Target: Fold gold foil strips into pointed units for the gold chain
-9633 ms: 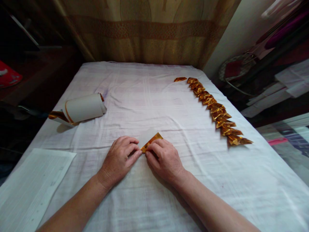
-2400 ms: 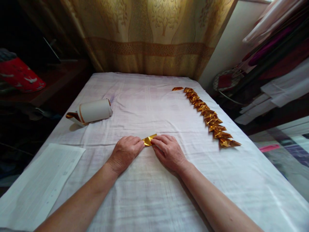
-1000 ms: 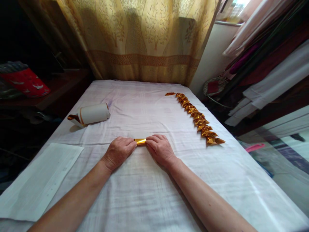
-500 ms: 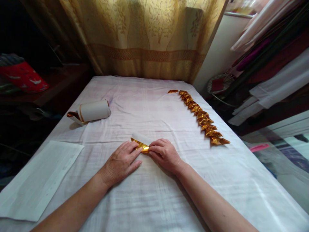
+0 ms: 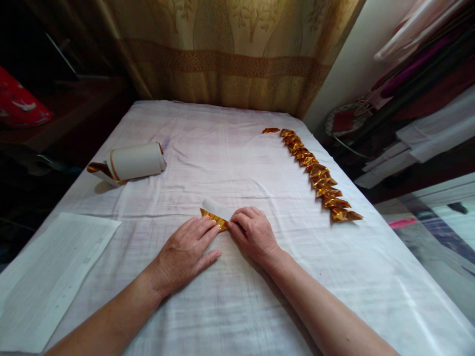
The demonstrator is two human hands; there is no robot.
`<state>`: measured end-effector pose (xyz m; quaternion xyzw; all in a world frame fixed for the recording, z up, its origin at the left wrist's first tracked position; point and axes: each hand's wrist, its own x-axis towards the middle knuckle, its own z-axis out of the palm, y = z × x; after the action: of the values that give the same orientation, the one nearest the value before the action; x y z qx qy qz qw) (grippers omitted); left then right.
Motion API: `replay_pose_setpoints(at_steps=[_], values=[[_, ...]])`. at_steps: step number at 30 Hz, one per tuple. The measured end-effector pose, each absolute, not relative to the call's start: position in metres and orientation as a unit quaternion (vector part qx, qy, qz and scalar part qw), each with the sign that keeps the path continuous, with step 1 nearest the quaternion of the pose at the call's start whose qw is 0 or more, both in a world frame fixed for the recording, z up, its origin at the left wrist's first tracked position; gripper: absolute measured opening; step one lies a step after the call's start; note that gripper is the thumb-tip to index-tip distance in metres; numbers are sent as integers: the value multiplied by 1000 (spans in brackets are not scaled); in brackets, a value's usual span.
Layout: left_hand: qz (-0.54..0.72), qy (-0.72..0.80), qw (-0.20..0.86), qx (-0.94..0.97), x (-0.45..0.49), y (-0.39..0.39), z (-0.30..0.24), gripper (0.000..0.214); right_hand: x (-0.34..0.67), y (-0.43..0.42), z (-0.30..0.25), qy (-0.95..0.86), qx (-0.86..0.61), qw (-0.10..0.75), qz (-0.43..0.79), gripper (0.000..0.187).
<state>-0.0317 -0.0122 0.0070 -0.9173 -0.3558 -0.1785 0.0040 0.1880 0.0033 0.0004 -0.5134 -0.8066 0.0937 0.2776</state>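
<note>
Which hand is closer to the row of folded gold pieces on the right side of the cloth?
Right. The right hand rests left of the row of folded gold pieces, apart from it. The left hand lies farther left, beyond the right hand.

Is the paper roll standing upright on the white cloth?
No, the paper roll lies on its side on the white cloth.

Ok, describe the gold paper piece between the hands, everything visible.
The gold paper piece is small shiny foil with a white reverse, partly folded: a white flap shows behind a crinkled gold edge. It lies on the white cloth. The left hand lies flat, fingertips on its near side; the right hand touches its right end, pinching or pressing unclear.
</note>
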Motion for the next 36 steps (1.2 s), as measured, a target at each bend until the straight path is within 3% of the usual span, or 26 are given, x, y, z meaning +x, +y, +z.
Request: replay_pose_setpoints(at_steps=[7, 36], values=[[-175, -358, 2, -917, -32, -14, 6, 49, 185, 4, 0, -802, -528, 267, 86, 16], [-147, -373, -4, -916, -26, -13, 15, 39, 180, 4, 1, -791, -547, 266, 71, 14]])
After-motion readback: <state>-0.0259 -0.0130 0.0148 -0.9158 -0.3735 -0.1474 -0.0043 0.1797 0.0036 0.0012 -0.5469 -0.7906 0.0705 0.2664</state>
